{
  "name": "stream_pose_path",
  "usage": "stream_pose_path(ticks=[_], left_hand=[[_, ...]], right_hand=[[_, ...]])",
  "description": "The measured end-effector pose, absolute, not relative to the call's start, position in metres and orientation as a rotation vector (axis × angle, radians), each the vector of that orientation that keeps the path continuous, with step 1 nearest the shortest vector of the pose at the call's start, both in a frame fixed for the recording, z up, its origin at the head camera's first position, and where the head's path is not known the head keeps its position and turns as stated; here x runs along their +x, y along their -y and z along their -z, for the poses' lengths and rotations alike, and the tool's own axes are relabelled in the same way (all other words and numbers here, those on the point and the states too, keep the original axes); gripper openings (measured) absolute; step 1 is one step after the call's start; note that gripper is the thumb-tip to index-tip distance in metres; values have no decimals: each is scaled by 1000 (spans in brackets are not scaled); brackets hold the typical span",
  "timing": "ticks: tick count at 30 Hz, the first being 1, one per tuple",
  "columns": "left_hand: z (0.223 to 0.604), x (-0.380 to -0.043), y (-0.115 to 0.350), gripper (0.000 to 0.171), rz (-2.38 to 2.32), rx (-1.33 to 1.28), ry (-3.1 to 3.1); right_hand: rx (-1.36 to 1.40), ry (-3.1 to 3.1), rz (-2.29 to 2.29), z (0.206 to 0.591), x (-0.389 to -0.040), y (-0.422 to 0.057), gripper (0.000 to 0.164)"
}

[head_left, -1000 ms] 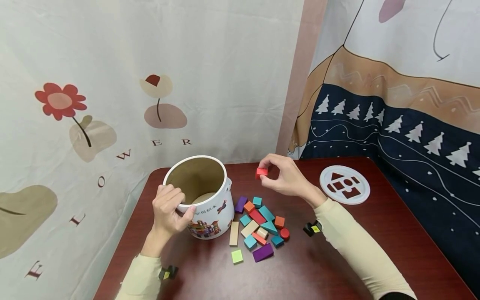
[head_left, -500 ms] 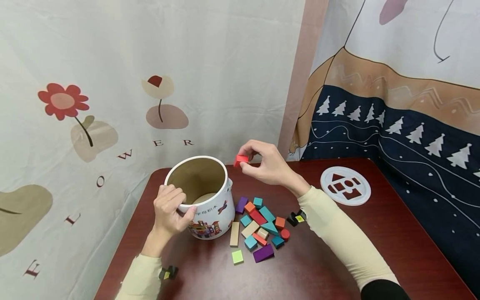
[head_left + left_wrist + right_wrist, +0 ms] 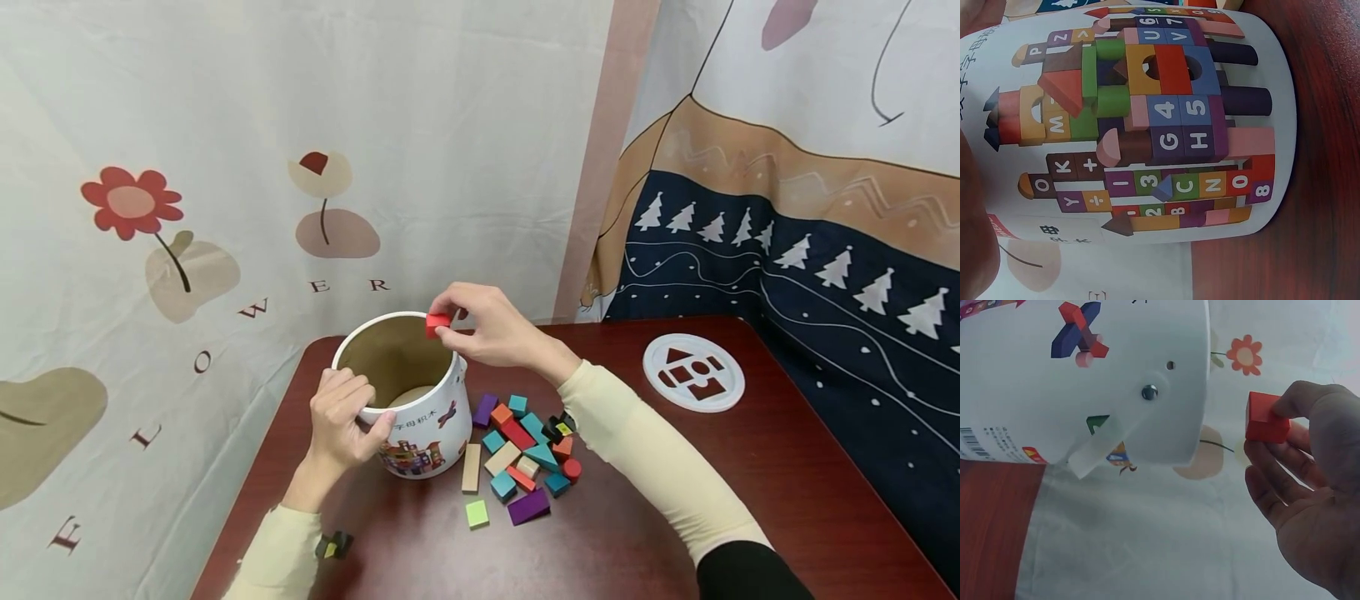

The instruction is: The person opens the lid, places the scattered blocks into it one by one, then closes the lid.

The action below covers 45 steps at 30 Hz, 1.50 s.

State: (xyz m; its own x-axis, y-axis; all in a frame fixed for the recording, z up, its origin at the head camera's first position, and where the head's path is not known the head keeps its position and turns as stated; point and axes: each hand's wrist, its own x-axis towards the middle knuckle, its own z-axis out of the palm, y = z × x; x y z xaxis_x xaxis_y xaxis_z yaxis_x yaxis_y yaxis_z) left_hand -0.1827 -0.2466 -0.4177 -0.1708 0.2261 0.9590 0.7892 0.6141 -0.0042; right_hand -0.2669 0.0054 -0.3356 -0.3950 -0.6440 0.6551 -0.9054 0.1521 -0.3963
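Note:
A white bucket [image 3: 420, 442] printed with colourful block pictures stands on the table, its mouth tilted toward the camera in the head view. My left hand [image 3: 343, 417] grips its near left rim, thumb outside and fingers over the edge. Between thumb and fingers, my right hand [image 3: 491, 327] pinches a red block [image 3: 437, 323] at the bucket's far right rim. The right wrist view shows the red block [image 3: 1266, 417] held above the level of the bucket's mouth. Inside, the visible part of the bucket floor is bare. Printed letter blocks on the bucket wall [image 3: 1166, 125] fill the left wrist view.
Right of the bucket lies a loose pile of wooden blocks [image 3: 517, 433] in teal, red, orange, purple and natural wood. A lime green block [image 3: 477, 514] lies nearest the front. A white lid with shaped holes [image 3: 660, 381] rests at the back right of the dark red table [image 3: 750, 467].
My right hand has carried the red block leftward, from above the far side of the pile to the bucket's rim. My left hand stays gripping the bucket.

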Motion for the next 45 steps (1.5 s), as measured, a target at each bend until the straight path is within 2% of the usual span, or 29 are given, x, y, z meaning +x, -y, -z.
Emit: stream_pose_path(ticks=[6, 10, 14, 20, 36, 45], left_hand=[[416, -181, 248, 41, 644, -904, 1708], [416, -180, 250, 45, 656, -949, 1707], [414, -179, 251, 46, 644, -962, 1724], [415, -180, 254, 45, 611, -951, 1777], [417, -181, 259, 40, 507, -950, 1853], [417, -180, 259, 40, 493, -939, 1873]], right_hand=[[1533, 2165, -997, 337, -267, 11, 22], [1558, 2192, -945, 339, -266, 21, 17], [1567, 2209, -905, 340, -265, 28, 13], [1571, 2309, -805, 341, -262, 38, 16], [1582, 2402, -678, 348, -255, 34, 43], [1514, 2376, -611, 354, -245, 14, 72]])
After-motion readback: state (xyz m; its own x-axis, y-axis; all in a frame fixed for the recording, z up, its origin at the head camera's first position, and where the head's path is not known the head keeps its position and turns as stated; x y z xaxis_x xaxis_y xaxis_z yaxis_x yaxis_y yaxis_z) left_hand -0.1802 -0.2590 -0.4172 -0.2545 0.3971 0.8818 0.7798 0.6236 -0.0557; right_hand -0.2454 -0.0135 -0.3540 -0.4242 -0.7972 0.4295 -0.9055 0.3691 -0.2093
